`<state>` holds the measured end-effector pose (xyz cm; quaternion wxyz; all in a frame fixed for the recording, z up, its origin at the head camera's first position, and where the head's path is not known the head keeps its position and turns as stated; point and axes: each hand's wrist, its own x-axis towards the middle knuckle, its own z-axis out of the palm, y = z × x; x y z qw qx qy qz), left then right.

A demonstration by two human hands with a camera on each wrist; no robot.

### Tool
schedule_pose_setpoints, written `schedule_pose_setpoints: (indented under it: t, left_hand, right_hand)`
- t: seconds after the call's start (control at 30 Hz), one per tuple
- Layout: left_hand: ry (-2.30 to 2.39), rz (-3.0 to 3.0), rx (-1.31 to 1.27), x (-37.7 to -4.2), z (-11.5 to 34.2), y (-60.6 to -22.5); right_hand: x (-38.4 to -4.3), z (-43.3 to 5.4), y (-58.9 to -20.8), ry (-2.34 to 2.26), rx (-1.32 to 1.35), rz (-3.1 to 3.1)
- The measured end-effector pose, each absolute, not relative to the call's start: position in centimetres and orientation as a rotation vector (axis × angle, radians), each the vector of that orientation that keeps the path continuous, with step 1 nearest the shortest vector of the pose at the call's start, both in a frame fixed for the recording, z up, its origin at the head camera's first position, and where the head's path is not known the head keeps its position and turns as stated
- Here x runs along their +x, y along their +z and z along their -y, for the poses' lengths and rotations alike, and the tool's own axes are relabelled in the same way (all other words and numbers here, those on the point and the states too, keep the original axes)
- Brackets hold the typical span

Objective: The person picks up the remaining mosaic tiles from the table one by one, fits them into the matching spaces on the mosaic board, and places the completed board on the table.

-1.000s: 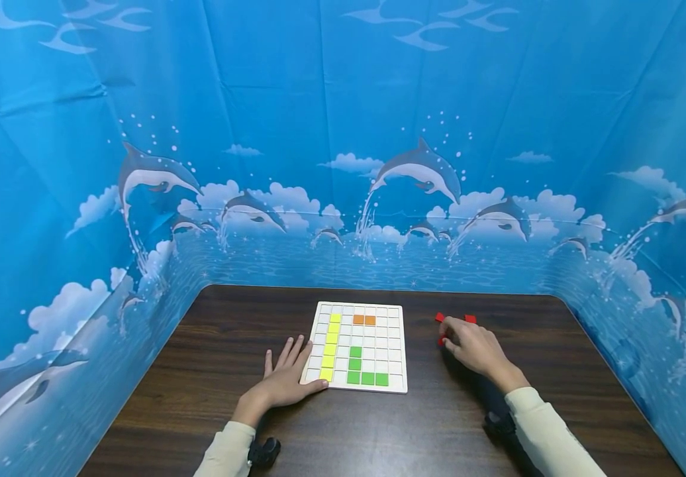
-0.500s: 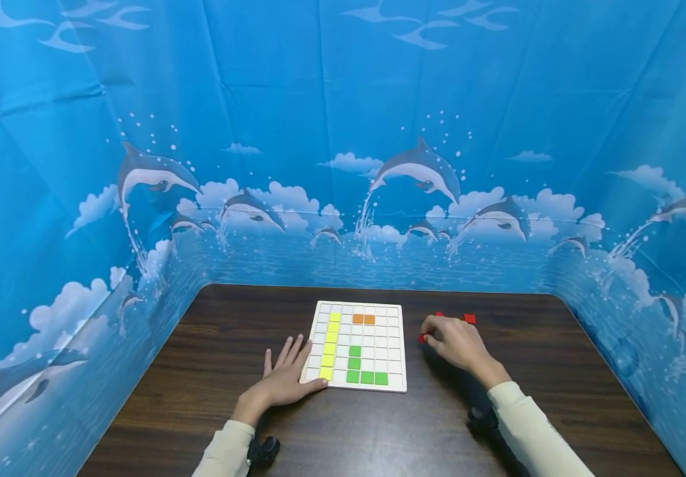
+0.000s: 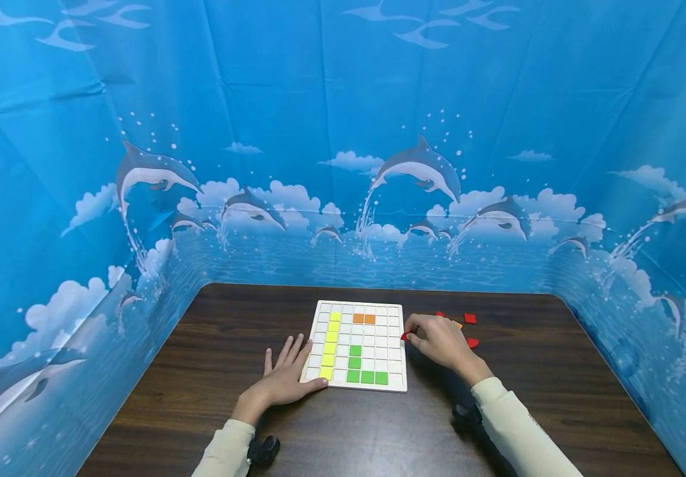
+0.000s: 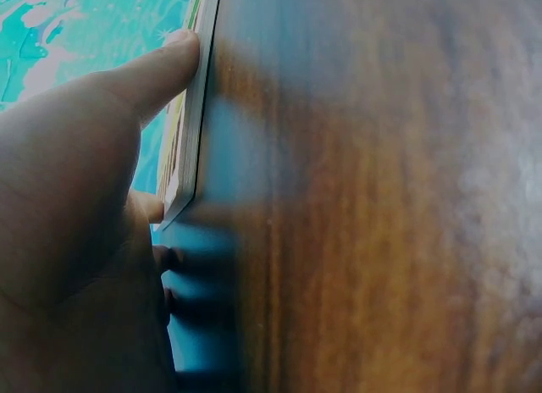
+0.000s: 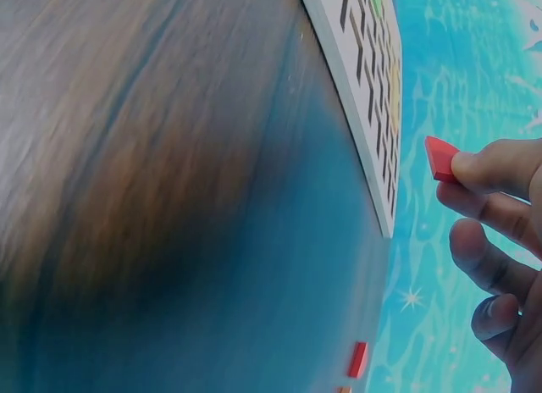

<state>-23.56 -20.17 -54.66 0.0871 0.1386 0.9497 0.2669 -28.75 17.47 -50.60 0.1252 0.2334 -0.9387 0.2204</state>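
Note:
A white gridded board (image 3: 379, 361) lies on the table with a column of yellow tiles (image 3: 330, 338), an L of green tiles (image 3: 353, 364) and two orange tiles (image 3: 363, 319) in its cells. My left hand (image 3: 280, 383) rests with spread, straight fingers on the board's near left corner, its thumb along the near edge (image 4: 201, 113). Between thumb and forefinger, my right hand (image 3: 441, 341) pinches a small red tile (image 5: 441, 159) with one curved side, held at the board's right edge. The other right fingers are loosely bent below it.
Several loose red pieces lie right of the board, among them a red square (image 3: 470, 318) and a rounded red piece (image 3: 472, 342); the right hand partly hides others. A dark wooden table (image 3: 200, 397) ends at a blue dolphin-print curtain (image 3: 271, 258).
My right hand has moved left from the loose red pieces to the board's right edge, carrying a red tile. The left hand and board have stayed in place.

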Motion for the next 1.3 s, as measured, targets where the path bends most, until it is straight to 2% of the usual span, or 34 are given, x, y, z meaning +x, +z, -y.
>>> schedule_pose_setpoints:
  t: [0.43,0.7,0.97,1.3]
  left_hand:
    - [0.745,-2.850,0.410,-23.9,20.4,-55.4]
    - [0.700,-2.828,0.363,-23.6,19.9,-54.1]
    - [0.735,-2.842,0.386,-24.1,20.6,-55.9]
    - [0.717,-2.831,0.375,-24.0,20.4,-55.4]
  right_hand:
    - [-29.6,-14.3,-50.3,0.622,0.732,2.737]
    - [-30.1,-12.7,-50.2,0.616,0.782,2.736]
    - [-30.6,-11.3,-50.4,0.623,0.828,2.740]
    - [-31.2,-9.6,-50.9,0.634,0.885,2.753]
